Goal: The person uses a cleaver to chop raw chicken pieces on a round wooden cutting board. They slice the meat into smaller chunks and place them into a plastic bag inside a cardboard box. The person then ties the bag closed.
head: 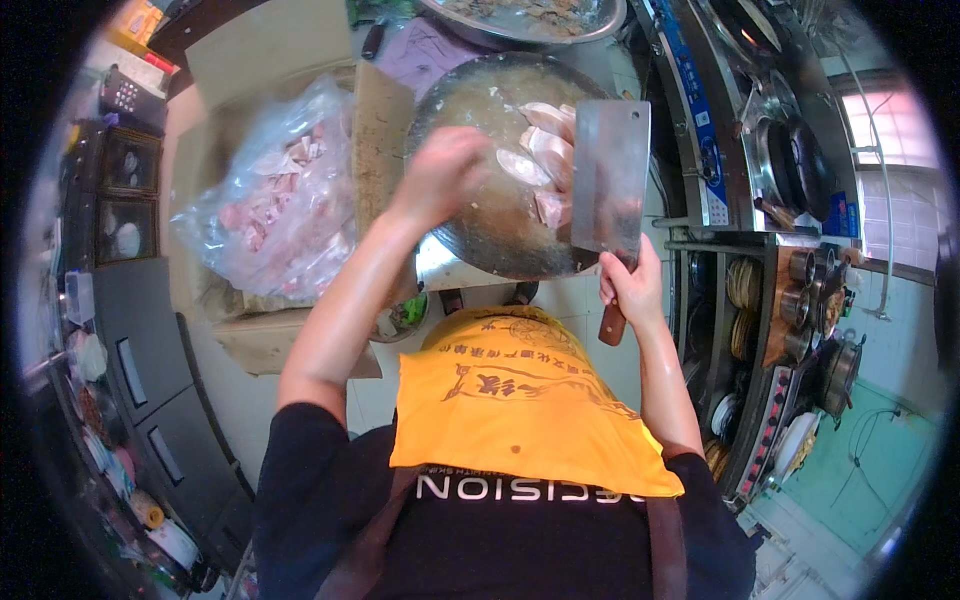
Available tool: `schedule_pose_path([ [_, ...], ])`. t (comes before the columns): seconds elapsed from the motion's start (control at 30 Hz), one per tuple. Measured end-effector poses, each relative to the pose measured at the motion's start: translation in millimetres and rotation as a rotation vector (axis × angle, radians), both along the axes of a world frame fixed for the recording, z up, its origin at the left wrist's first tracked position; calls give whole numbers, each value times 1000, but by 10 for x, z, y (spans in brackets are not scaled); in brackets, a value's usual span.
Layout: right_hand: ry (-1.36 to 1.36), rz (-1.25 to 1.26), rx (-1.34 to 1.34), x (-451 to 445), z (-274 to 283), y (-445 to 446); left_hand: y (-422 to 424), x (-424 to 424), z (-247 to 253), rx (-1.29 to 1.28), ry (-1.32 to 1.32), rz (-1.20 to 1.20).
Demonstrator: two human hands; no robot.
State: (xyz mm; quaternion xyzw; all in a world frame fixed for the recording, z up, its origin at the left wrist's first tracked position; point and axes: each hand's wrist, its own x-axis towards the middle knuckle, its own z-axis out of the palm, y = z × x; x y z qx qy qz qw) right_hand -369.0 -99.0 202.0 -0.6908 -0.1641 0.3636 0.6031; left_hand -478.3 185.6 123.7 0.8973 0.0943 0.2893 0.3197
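Observation:
My right hand (pixel 631 289) grips the wooden handle of a broad cleaver (pixel 611 176), its blade raised over the right side of a round, dark chopping board (pixel 480 247). Several pale, pinkish pieces of raw meat (pixel 551 154) lie on the board just left of the blade, partly behind it. Over the board's left side is my left hand (pixel 450 169), blurred, with fingers curled; whether it holds anything cannot be told. To the left, an open cardboard box (pixel 382 142) holds a clear plastic bag (pixel 292 187) with chunks of raw meat inside.
A large metal basin (pixel 600 30) with food stands beyond the board, beside a purple cloth or bag (pixel 424 52) and a dark handle (pixel 373 41). A metal stove counter with pans (pixel 810 169) runs along the right. Grey drawers (pixel 135 360) stand at the left.

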Motion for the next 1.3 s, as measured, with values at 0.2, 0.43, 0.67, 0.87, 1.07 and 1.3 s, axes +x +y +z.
schedule_pose_path([
  [0.2,-59,16,-174,-68,-183,-225,-256,487,-634,61,165,-124],
  [0.43,-758,149,-32,-108,-40,374,-488,62,-741,-16,99,56],
  [0.67,-750,328,-450,55,-905,636,-576,76,-746,-29,128,115],
  [0.87,-561,25,-186,151,-447,302,-680,264,-633,13,155,114],
  [1.07,-127,-156,7,144,-82,-178,-684,742,-510,240,430,35],
  [1.3,34,-302,-57,103,-469,-688,-433,614,-536,190,493,31],
])
